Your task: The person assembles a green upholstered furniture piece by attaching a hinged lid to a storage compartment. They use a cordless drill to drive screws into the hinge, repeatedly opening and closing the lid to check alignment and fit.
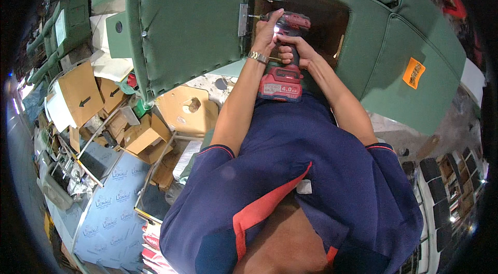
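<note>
A red and black cordless drill driver (pixel 296 21) lies across both my hands, its bit pointing left at a silver metal hinge (pixel 243 19). My right hand (pixel 301 52) is wrapped round its handle, above the red battery (pixel 281 83). My left hand (pixel 265 35), with a watch on the wrist, is closed against the front of the tool; part of its fingers is hidden. The hinge sits on the edge of a green padded door (pixel 189 30), which stands swung out to the left. A small light shines on the tool between my hands.
Behind the tool opens a dark compartment (pixel 332 25) in a long green padded unit (pixel 415 51), which bears an orange label (pixel 413 72). Cardboard boxes (pixel 145 136), a tan board (pixel 187 109) and a blue printed sheet (pixel 111 206) crowd the left side.
</note>
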Available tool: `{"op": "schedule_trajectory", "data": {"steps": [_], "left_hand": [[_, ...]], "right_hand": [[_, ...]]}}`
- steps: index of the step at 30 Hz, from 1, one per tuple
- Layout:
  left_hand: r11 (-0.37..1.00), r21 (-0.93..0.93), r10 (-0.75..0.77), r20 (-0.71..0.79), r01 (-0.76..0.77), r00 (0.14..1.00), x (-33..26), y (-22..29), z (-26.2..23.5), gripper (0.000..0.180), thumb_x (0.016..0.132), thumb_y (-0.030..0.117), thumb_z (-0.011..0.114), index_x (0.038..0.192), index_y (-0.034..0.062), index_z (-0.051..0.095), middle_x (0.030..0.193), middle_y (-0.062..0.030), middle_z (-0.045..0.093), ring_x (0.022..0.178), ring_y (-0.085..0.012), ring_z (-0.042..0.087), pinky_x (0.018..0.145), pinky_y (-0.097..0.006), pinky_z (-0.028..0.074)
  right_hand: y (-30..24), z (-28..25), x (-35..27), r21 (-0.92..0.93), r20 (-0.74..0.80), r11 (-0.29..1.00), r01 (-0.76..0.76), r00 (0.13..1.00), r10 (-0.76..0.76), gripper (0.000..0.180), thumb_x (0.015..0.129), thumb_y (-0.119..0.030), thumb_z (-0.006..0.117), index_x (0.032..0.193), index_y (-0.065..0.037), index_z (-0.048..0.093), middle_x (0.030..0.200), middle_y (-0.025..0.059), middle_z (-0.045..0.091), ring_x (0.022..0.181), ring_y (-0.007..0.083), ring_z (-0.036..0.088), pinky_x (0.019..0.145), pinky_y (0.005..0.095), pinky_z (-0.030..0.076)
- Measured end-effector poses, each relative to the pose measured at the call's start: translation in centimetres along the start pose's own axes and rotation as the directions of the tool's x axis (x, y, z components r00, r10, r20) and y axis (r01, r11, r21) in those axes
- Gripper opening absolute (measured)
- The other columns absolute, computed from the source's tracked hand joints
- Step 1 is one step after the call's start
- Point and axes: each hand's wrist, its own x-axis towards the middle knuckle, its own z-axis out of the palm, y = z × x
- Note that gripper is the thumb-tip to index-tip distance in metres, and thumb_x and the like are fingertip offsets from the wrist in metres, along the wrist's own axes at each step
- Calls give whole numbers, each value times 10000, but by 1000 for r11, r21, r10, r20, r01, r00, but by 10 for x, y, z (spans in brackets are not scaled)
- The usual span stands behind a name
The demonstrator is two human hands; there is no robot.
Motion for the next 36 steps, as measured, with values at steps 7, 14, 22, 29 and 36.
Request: {"op": "schedule_trajectory", "data": {"steps": [7, 14, 22, 29, 36], "left_hand": [[1000, -16, 4, -13, -5, 1000, -12, 9, 4, 318, 759, 374, 826, 728, 141, 612, 696, 27, 608, 534, -66, 532, 479, -254, 410], [999, 23, -31, -28, 32, 999, -6, 7, 1, 296, 785, 361, 810, 755, 123, 636, 680, 45, 591, 521, -55, 517, 456, -236, 393], [998, 60, -8, -41, 10, 999, -6, 6, 3, 315, 792, 398, 784, 815, 119, 639, 667, 38, 589, 493, -73, 517, 426, -244, 375], [1000, 7, -30, 126, 30, 992, -42, 29, -17, 595, 902, 372, 696, 1294, -31, 502, 1229, -145, 596, 1046, -234, 640, 864, -326, 528], [900, 189, 407, -43, -392, 913, -153, -11, -81, 408, 953, 210, 634, 1236, -68, 537, 1064, -183, 679, 955, -235, 688, 842, -303, 555]], "right_hand": [[-2, 2, 0, -1, 13, 1000, -25, 1000, 25, 113, 950, -229, 602, 959, -118, 587, 576, -58, 429, 448, 74, 390, 447, 253, 371], [-1, 2, -1, 1, -49, 1000, -28, 998, 28, 121, 948, -226, 604, 974, -109, 595, 569, -61, 428, 439, 75, 390, 449, 254, 374], [1, 2, 2, -19, -10, 1000, -3, 1000, 3, 151, 963, -245, 584, 1029, -111, 609, 570, -59, 416, 442, 70, 379, 445, 245, 371], [3, 4, -21, -11, 104, 990, 141, 985, -139, 211, 989, -250, 536, 1101, -81, 594, 593, -64, 391, 484, 59, 386, 455, 241, 364], [1, 31, -131, -267, 4, 782, 563, 812, -584, 305, 972, -239, 569, 1210, -47, 568, 617, -56, 359, 503, 76, 382, 474, 255, 352]]}}
